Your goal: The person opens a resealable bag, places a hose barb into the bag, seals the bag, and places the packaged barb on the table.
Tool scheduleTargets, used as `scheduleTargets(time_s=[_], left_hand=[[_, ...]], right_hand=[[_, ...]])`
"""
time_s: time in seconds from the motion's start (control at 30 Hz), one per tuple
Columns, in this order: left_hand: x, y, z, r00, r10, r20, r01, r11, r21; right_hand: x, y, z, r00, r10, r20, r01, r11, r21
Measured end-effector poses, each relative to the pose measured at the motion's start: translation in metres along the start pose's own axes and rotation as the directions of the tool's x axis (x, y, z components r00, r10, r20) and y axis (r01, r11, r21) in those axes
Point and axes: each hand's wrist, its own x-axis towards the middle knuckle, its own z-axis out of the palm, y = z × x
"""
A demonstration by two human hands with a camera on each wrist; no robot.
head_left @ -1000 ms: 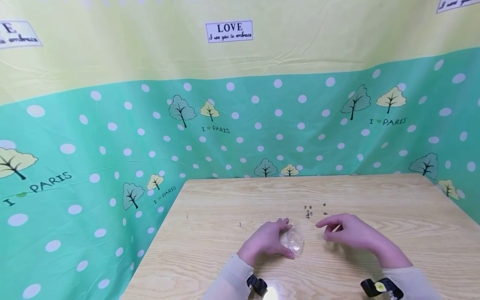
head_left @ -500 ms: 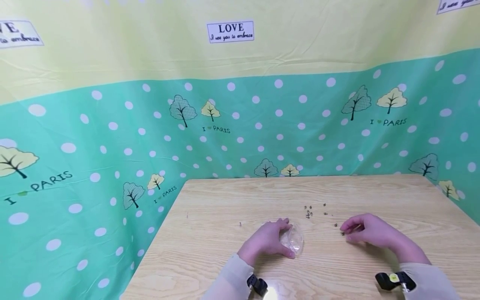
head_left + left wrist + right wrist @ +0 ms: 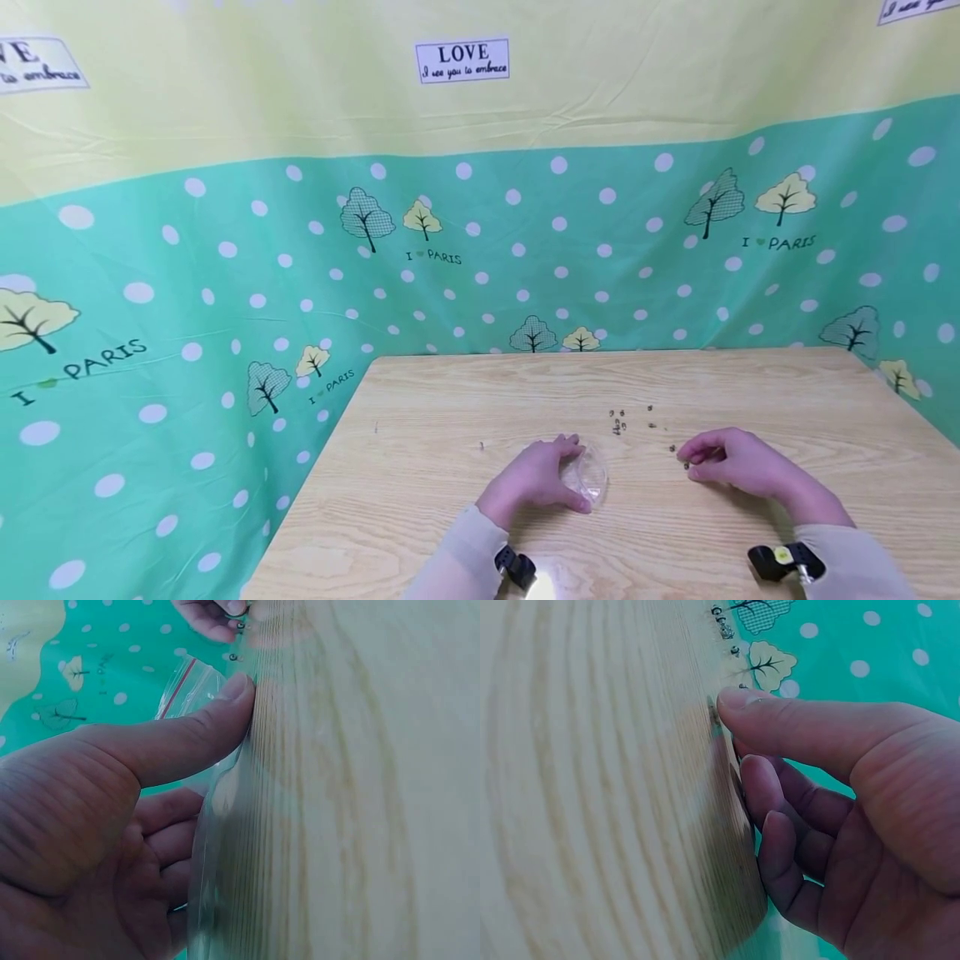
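Note:
My left hand holds a clear plastic bag low on the table. In the left wrist view the thumb lies across the clear zip bag, which has a red strip; the other fingers are behind it. To the right, my right hand is down at the tabletop with bent fingers. A small dark ring-like piece sits between its thumb and index fingertips. In the right wrist view a small piece shows at the thumb tip, and the index tip is hidden.
Another dark piece lies just left of the right hand. Several more small pieces are scattered farther back on the wooden table. A tiny scrap lies left of the bag. A green dotted curtain hangs behind.
My right hand has moved right and slightly nearer, uncovering a dark piece on the table, with another showing at its fingertips. My left hand and the bag stay put.

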Motion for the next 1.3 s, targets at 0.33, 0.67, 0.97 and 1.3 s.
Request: scheduleTargets(time_s=[0.33, 0.67, 0.97, 1.3], left_hand=[[-0.0005, 0.0018, -0.0016, 1.0, -0.017, 0.01, 0.017, 1.0, 0.003], [0.0002, 0.0013, -0.0013, 1.0, -0.009, 0.013, 0.009, 1.0, 0.007], [0.0005, 0.0002, 0.0, 1.0, -0.007, 0.016, 0.007, 1.0, 0.007], [0.0005, 0.0007, -0.0007, 1.0, -0.004, 0.01, 0.004, 1.0, 0.019]], right_hand=[[0.0004, -0.0006, 0.0026, 1.0, 0.019, -0.008, -0.019, 1.0, -0.019], [0.0001, 0.0001, 0.0029, 1.0, 0.002, -0.007, -0.002, 0.999, -0.034], [-0.0009, -0.0024, 0.0033, 1.0, 0.006, -0.009, -0.006, 0.999, -0.038], [-0.0005, -0.0027, 0.0033, 1.0, 0.02, -0.015, -0.02, 0.998, -0.055]])
